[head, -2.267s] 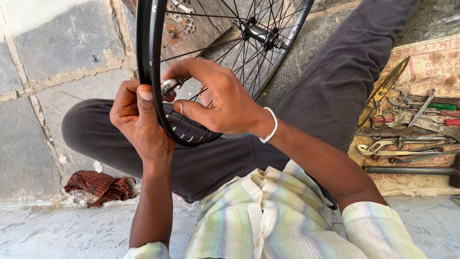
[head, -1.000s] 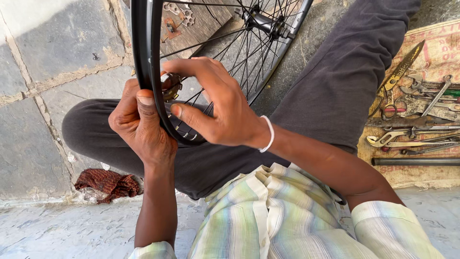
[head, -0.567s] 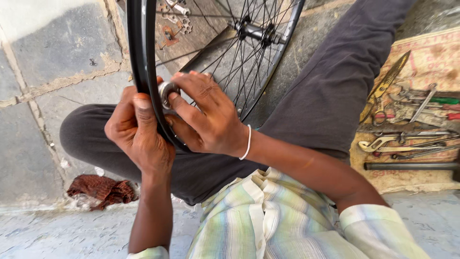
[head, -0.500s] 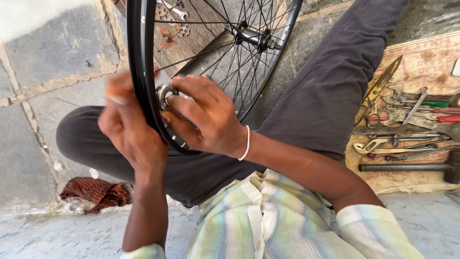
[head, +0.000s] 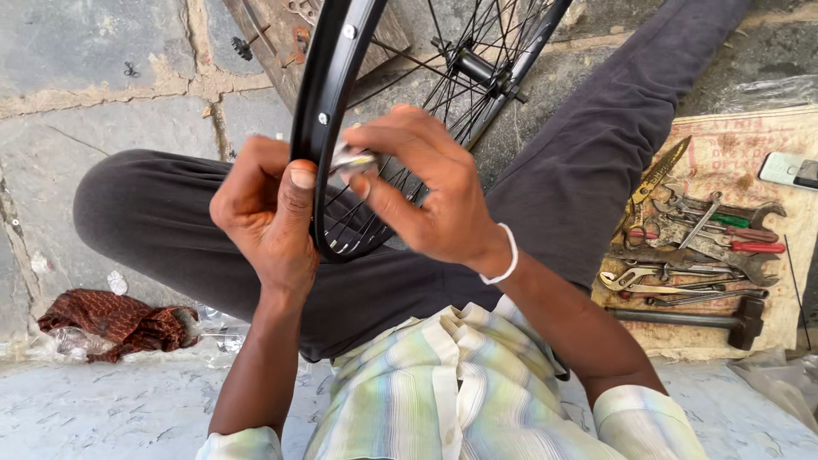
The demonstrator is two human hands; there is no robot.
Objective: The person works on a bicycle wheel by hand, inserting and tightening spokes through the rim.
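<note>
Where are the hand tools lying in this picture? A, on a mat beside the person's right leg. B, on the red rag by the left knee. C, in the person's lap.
A: the tools are spread on a mat next to the right leg.

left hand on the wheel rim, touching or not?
Touching. Head view: the left hand wraps the black wheel rim, thumb pressed flat against its outer edge.

A floor-level bicycle repair workshop: wrenches (head: 682,247) and hammer (head: 690,318) beside a spoked wheel (head: 426,111)
</note>
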